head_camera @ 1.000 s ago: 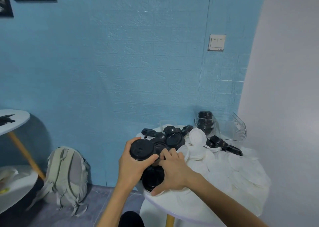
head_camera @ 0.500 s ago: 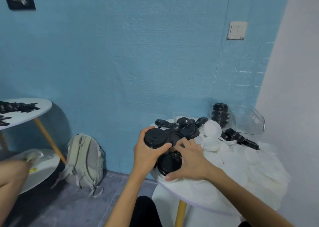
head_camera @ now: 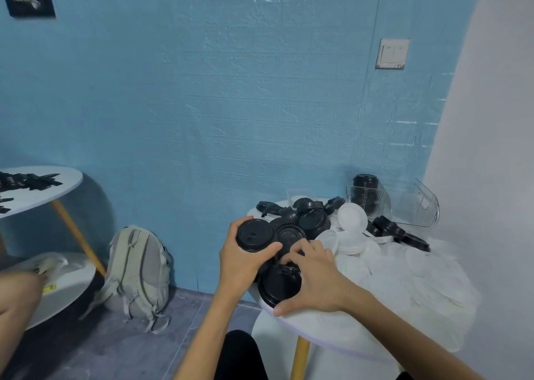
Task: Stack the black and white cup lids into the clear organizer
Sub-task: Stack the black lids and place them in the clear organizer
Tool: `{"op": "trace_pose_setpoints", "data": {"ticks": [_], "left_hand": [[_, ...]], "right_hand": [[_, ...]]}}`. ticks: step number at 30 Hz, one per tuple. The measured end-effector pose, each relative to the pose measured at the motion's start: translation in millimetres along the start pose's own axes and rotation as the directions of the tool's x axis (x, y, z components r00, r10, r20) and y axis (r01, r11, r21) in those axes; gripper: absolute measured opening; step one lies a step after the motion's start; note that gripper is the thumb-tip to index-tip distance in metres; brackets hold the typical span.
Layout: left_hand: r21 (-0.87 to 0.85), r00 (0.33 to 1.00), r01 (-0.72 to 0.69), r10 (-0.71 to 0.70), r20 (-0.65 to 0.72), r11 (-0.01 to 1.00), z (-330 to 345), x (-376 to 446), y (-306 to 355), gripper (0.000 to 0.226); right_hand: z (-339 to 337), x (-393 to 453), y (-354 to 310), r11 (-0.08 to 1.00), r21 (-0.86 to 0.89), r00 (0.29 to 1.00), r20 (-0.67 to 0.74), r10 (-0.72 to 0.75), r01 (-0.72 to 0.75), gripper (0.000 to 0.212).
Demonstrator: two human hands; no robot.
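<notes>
My left hand (head_camera: 241,265) grips a stack of black lids (head_camera: 255,234) at the near left edge of the round white table (head_camera: 318,330). My right hand (head_camera: 313,278) curls round another black lid (head_camera: 278,285) lying on the table edge, thumb under its near rim. More loose black lids (head_camera: 306,220) pile behind my hands, and white lids (head_camera: 352,216) spread over the table's middle and right. The clear organizer (head_camera: 404,206) stands at the back right with a stack of black lids (head_camera: 365,190) in its left section.
A grey backpack (head_camera: 138,269) leans on the blue wall on the floor to the left. A second white table (head_camera: 40,189) with black items stands far left, and another person's limb (head_camera: 14,301) shows at the left edge. A white wall (head_camera: 491,148) borders the right.
The camera view has shifted left and down a little. Both hands keep their hold on the lids; the right hand's fingers have curled further over the lower black lid.
</notes>
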State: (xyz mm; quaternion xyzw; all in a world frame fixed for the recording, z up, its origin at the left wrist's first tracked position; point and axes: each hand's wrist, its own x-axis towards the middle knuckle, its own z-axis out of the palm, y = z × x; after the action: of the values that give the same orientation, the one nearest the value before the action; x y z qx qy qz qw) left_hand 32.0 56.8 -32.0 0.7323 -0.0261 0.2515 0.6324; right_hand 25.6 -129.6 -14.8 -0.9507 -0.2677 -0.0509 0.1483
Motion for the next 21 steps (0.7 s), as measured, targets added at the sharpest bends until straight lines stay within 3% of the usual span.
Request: {"op": "trace_pose_setpoints", "data": {"ticks": [4, 10, 15, 21], "left_hand": [[0.002, 1.0, -0.001, 0.001, -0.004, 1.0, -1.4, 0.4, -1.7, 0.071], [-0.011, 1.0, -0.007, 0.007, -0.003, 1.0, -0.7, 1.8, 0.2, 0.072], [-0.038, 1.0, 0.0, 0.001, 0.004, 0.999, 2.5, 2.9, 2.9, 0.073], [-0.05, 0.998, 0.004, 0.0, 0.07, 0.999, 9.5, -3.8, 4.0, 0.073]], "right_hand": [[-9.9, -5.5, -0.9, 0.999, 0.043, 1.0, 0.025, -0.01, 0.009, 0.087], [-63.0, 3.6, 16.4, 0.918, 0.395, 0.996, -0.054, 0.071, -0.044, 0.075], [-89.1, 13.8, 13.5, 0.923, 0.383, 0.991, -0.101, 0.09, -0.045, 0.069], [-69.2, 30.2, 0.8, 0.818, 0.574, 0.984, -0.123, 0.126, -0.033, 0.076]]}}
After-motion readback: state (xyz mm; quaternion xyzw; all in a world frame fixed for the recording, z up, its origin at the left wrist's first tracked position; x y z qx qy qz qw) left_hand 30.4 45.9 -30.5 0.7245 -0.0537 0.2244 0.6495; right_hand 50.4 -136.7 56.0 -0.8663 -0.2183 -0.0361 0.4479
